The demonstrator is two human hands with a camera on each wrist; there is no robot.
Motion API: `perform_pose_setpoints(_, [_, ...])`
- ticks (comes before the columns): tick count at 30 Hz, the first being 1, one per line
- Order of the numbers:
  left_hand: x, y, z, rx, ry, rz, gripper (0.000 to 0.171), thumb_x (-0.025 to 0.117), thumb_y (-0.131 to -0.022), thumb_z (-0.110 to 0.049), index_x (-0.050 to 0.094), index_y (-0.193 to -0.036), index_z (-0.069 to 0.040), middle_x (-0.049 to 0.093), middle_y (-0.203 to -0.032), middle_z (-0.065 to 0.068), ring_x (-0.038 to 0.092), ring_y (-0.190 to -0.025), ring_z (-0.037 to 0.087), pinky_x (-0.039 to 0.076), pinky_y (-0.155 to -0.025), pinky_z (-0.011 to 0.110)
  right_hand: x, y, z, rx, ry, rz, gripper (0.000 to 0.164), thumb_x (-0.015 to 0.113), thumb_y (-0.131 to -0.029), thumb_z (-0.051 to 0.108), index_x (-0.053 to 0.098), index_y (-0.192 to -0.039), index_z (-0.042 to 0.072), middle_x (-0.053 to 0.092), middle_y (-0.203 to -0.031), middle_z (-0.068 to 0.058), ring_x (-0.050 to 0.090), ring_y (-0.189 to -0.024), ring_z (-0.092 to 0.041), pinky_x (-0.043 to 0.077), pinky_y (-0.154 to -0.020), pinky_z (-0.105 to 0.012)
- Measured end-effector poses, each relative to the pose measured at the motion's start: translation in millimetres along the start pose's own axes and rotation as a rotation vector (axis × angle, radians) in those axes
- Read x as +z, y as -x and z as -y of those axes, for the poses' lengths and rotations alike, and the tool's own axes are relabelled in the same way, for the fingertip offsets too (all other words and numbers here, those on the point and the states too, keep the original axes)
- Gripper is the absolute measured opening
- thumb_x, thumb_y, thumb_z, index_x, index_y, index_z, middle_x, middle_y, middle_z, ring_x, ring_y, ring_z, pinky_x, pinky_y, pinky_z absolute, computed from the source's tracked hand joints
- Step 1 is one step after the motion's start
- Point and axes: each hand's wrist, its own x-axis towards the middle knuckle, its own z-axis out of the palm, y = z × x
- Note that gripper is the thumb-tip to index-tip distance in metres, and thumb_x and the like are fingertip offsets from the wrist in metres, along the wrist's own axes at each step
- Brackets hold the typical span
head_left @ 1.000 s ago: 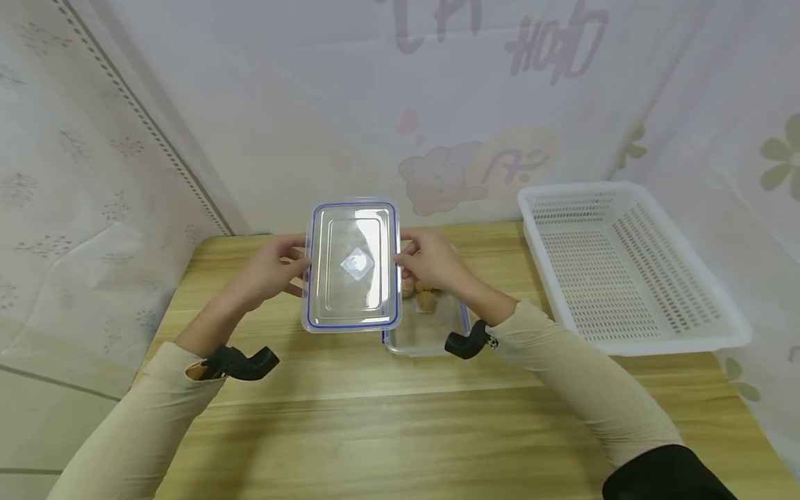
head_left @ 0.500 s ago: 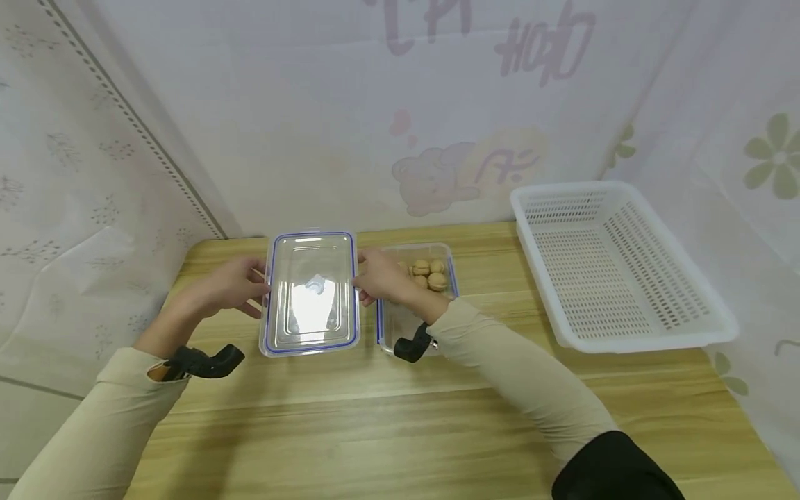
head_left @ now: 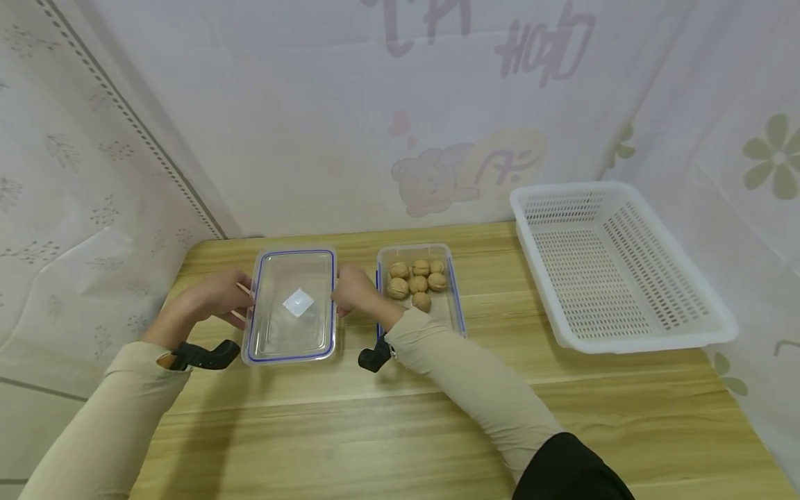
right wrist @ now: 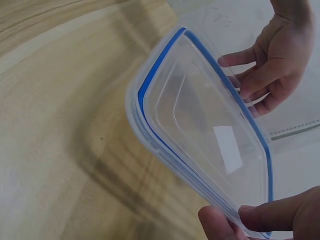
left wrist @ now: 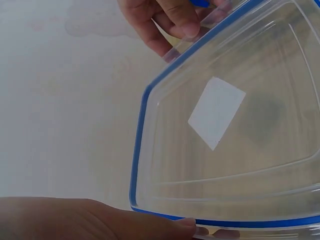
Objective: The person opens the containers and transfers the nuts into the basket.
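Both hands hold a clear plastic container lid (head_left: 292,333) with a blue seal and a white diamond label, over the left part of the table. My left hand (head_left: 221,298) pinches its left edge, thumb on top and fingers beneath. On the opposite edge my right hand (head_left: 356,290) grips with thumb and fingers, as the right wrist view shows its thumb (right wrist: 275,215) along the rim. A clear box (head_left: 415,248) with blue side strips stands just right of the lid. Several walnuts (head_left: 417,283) lie in its far half. My right forearm covers the box's near left corner.
A large white perforated basket (head_left: 565,333) stands at the right of the wooden table (head_left: 375,430). Patterned cloth (head_left: 300,125) hangs behind and on both sides. Black wrist mounts (head_left: 209,355) jut from both sleeves.
Both hands have carried the lid left and down from in front of the box to beside it, close to the table. The walnuts and box have come into fuller view.
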Motion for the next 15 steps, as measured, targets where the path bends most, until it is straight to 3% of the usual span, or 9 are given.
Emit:
perform_pose_setpoints(3, [1.8,-5.4,8.3,-0.017,0.005,-0.001,0.041,0.048,-0.100,0.007,0.031,-0.132,0.027,0.061,-0.107,0.034,0.069,-0.093,0.033,0.066,-0.078,0.045,7,-3,-2,0.003,0.059,-0.024,0.034,0.056,-0.094,-0.008,0.060,-0.128,-0.009,0.074,-0.097,-0.018,0.074,-0.064,-0.023,0.055,-0.042,-0.020])
perform_pose_setpoints(6, [4.7,-10.4,15.1,-0.031,0.012,0.007,0.042,0.049,-0.099,0.007,0.031,-0.132,0.027,0.061,-0.107,0.035,0.069,-0.093,0.034,0.066,-0.077,0.045,15,-7,-5,0.004,0.118,-0.036,0.012,0.057,-0.091,-0.009,0.067,-0.097,-0.005,0.069,-0.068,-0.010,0.073,-0.060,-0.022,0.045,-0.033,-0.016])
perform_pose_setpoints(9, [7.8,-15.1,20.9,-0.050,-0.004,0.012,0.043,0.050,-0.099,0.006,0.031,-0.131,0.028,0.062,-0.106,0.034,0.070,-0.092,0.033,0.066,-0.076,0.044,23,-11,-10,-0.012,0.208,-0.038,0.020,0.059,-0.089,-0.008,0.062,-0.072,0.003,0.059,-0.051,-0.003,0.067,-0.049,-0.016,0.042,-0.031,-0.016])
perform_pose_setpoints(12, [10.1,-19.2,25.4,-0.063,-0.026,0.015,0.043,0.051,-0.097,0.005,0.033,-0.130,0.028,0.065,-0.104,0.034,0.071,-0.088,0.031,0.067,-0.074,0.043,29,-14,-14,-0.013,0.225,-0.050,0.023,0.060,-0.087,-0.008,0.059,-0.068,0.005,0.056,-0.049,-0.001,0.060,-0.042,-0.013,0.043,-0.031,-0.016])
perform_pose_setpoints(15, [11.7,-22.8,29.0,-0.064,-0.047,0.015,0.043,0.051,-0.096,0.004,0.035,-0.128,0.028,0.067,-0.098,0.031,0.072,-0.082,0.029,0.067,-0.071,0.041,34,-17,-17,0.004,0.182,-0.069,0.015,0.059,-0.086,-0.010,0.061,-0.078,0.003,0.060,-0.054,-0.003,0.060,-0.040,-0.013,0.044,-0.030,-0.017])
